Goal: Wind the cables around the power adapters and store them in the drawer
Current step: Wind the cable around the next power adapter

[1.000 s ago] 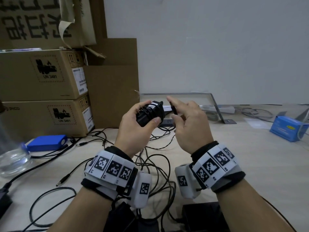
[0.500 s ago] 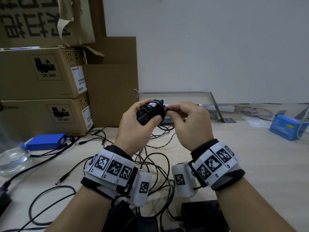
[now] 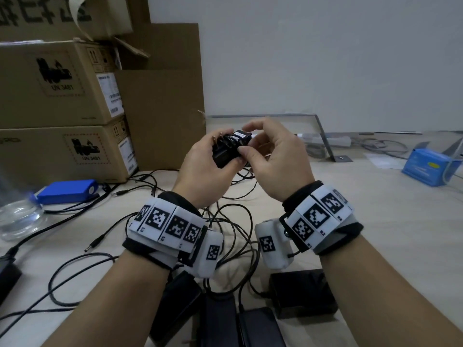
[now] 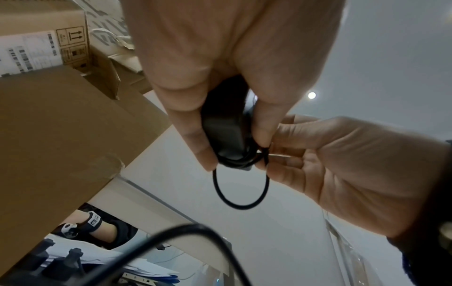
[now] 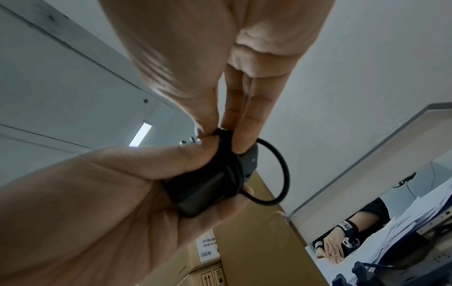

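A black power adapter is clasped in the left grip, its cable mostly wound. The last loop is pinched against it by the right grip. Below both grips, unwound adapters remain on the worktop; no drawer is seen.

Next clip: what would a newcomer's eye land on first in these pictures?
Mid-frame above the table, both hands meet on a small black power adapter: the left hand holds it while the right hand pinches its cable, a last loose loop hanging beside the wraps. Below them a tangle of black cables sprawls over the table, with stacked cardboard boxes at the left.
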